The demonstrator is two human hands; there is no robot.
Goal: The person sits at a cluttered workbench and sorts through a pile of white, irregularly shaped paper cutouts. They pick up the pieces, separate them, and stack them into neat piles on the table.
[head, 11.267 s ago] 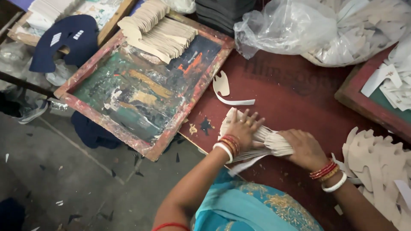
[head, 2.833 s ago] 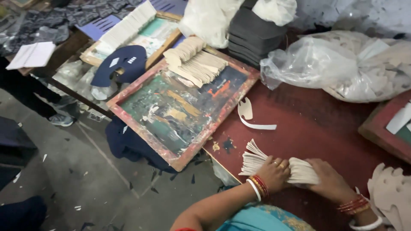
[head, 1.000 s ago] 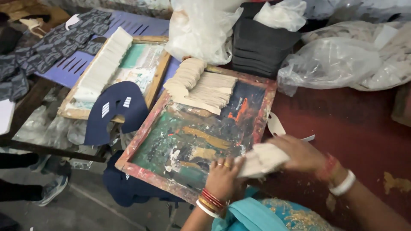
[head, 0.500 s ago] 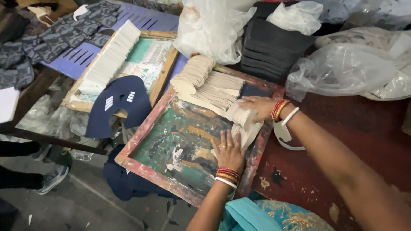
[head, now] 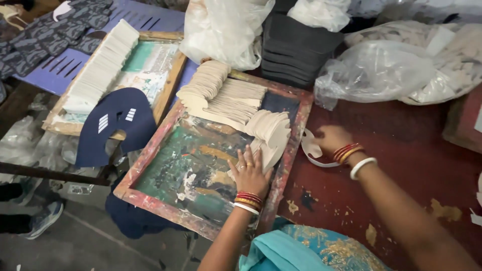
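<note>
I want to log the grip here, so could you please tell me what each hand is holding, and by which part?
Neither hand grips anything. The left hand lies flat on the lower end of the fanned card pieces on the painted frame; the right hand touches the loose cut-out.

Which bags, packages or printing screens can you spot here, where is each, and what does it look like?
Paint-smeared printing screen: centre, red wooden frame.
Pale green screen: upper left, bare wood frame.
Clear plastic bag: upper right, crumpled, holding pale cut-outs.
White plastic bag: top centre, bulging.
No labels or signs.
</note>
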